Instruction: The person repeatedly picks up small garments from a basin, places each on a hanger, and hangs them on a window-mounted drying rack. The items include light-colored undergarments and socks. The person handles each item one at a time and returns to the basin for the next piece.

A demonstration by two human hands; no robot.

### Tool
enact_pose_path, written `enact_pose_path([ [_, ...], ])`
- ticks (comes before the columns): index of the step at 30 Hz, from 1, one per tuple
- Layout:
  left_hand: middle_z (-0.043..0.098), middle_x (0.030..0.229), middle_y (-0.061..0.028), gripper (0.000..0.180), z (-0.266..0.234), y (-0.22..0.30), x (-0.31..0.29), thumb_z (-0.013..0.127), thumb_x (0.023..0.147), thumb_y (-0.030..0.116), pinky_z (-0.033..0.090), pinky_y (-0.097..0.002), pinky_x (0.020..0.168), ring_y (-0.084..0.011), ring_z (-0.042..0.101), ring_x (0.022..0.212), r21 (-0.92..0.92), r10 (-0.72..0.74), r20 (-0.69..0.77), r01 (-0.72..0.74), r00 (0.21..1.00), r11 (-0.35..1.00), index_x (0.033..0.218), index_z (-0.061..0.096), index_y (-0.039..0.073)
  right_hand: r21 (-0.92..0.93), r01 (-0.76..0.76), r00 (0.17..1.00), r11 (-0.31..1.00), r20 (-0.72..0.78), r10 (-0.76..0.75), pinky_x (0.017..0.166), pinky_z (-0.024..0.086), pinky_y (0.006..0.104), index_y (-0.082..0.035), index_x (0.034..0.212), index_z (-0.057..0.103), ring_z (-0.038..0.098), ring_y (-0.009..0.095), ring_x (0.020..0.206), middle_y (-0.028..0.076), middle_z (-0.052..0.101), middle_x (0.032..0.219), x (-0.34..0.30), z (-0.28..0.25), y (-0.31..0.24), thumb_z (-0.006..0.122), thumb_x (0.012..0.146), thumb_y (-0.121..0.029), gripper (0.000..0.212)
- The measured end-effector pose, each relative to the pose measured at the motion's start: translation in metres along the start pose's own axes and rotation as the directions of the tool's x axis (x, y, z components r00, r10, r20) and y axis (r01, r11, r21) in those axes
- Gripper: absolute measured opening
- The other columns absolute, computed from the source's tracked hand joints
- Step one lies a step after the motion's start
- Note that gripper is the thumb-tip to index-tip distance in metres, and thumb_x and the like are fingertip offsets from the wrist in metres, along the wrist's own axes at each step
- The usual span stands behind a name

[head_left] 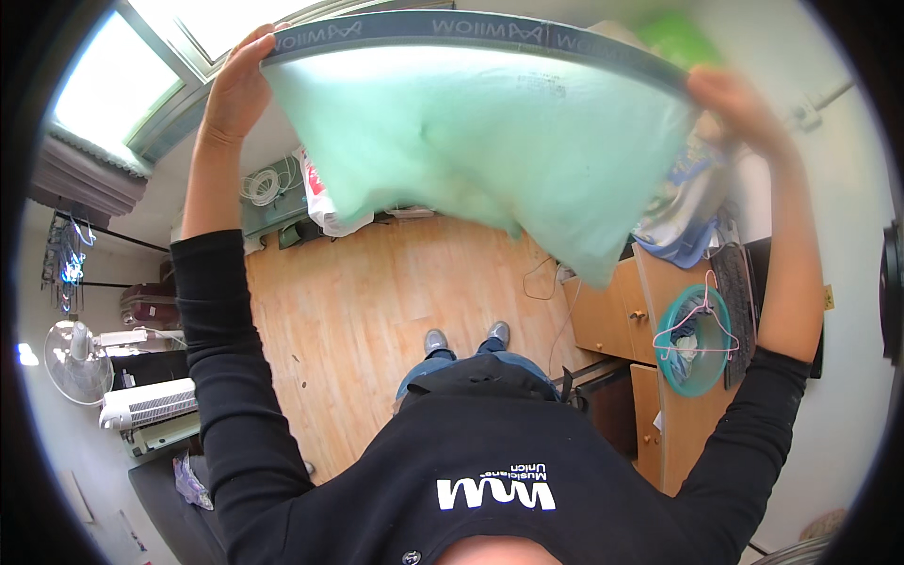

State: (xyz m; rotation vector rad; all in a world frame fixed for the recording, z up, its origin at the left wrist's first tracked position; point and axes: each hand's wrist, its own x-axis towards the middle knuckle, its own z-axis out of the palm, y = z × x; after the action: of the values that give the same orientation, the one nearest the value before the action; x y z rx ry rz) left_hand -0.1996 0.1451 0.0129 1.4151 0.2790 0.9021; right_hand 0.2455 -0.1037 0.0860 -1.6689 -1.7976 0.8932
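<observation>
Mint-green underpants [424,141] hang spread out in front of me, held up by both ends of their wide dark elastic waistband [395,28]. The band is drawn taut and bows upward, with pale lettering along it. At its left end my left hand [240,89] is closed, fingers curled over the band. My right hand [739,104] pinches the other end and looks slightly smeared by motion. Below, the thin cloth falls loosely to two lower corners, the right one lower. It hides part of what lies behind.
To the right, a turquoise basin [697,353] with clothes and a pink hanger [695,347] sits on a wooden cabinet [607,306]. A white fan [80,358] stands left. A white plastic bag [325,202] and coiled cable [268,185] lie ahead, beyond the wooden floor [377,282].
</observation>
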Motion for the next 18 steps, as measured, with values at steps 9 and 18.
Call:
enact_pose_path([
  [9,0.059,0.08,-0.0015,0.011,0.024,0.037,-0.008,0.066,0.079,0.02,0.035,-0.0361,0.089,-0.013,0.056,0.083,0.797,0.475,0.526,-0.213,0.705,-0.566,0.086,0.066,0.011,-0.82,0.225,0.533,0.527,-0.349,-0.77,0.061,0.045,0.0248,-0.003,0.085,0.06,0.058,0.013,0.061,0.002,0.058,0.063,0.028,0.047,-0.022,0.059,0.088,-0.021,0.018],
  [18,0.063,0.078,-0.0064,0.02,-0.024,-0.229,-0.138,0.063,0.072,0.03,0.028,-0.0509,0.101,-0.0202,0.055,0.095,0.82,-0.362,0.191,-0.351,0.912,-0.451,0.08,0.065,0.012,-0.652,0.232,0.973,0.722,0.15,-0.177,0.089,0.041,0.0451,-0.008,0.07,0.056,0.057,0.03,0.075,0.01,0.057,0.069,0.013,0.213,0.161,0.057,0.074,-0.014,0.007],
])
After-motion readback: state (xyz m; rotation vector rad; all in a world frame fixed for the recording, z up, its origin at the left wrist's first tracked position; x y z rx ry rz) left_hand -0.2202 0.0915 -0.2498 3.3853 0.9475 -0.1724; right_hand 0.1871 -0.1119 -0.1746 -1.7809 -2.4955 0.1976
